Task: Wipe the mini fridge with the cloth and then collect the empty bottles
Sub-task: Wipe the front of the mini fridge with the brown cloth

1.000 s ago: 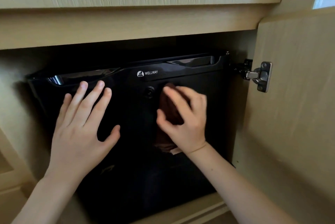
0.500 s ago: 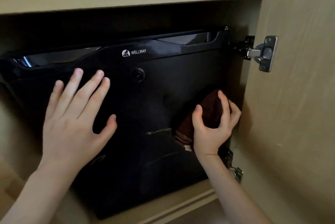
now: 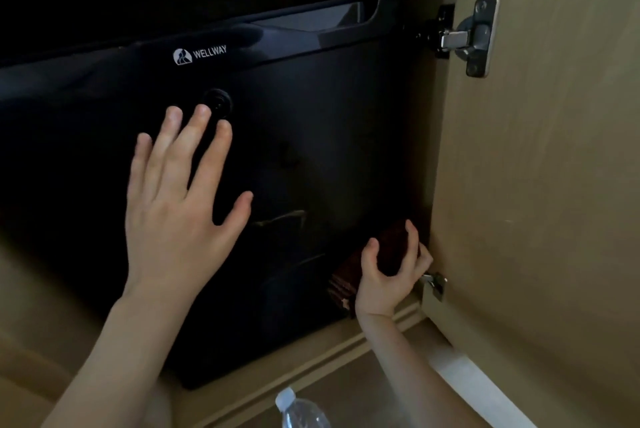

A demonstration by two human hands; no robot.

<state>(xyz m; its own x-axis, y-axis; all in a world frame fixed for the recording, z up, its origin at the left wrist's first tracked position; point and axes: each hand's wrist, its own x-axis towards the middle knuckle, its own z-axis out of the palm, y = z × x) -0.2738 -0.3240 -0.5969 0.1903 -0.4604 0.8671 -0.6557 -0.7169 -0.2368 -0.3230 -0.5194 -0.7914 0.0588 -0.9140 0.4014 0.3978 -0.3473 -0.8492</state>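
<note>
A glossy black mini fridge [image 3: 311, 109] with a WELLWAY logo sits inside a wooden cabinet. My left hand [image 3: 173, 206] presses flat on its door, fingers spread, just below a round lock. My right hand [image 3: 388, 272] grips a dark brown cloth [image 3: 349, 278] against the door's lower right corner. A clear plastic bottle [image 3: 299, 410] with a white cap shows at the bottom edge, in front of the cabinet.
The open wooden cabinet door [image 3: 540, 185] stands close on the right, held by a metal upper hinge [image 3: 474, 36] and a lower hinge [image 3: 434, 284] beside my right hand. A wooden sill [image 3: 311, 372] runs below the fridge.
My right hand has carried the cloth from the upper middle of the door down to its lower right corner. The view has dropped, bringing the bottle into sight. My left hand stays flat.
</note>
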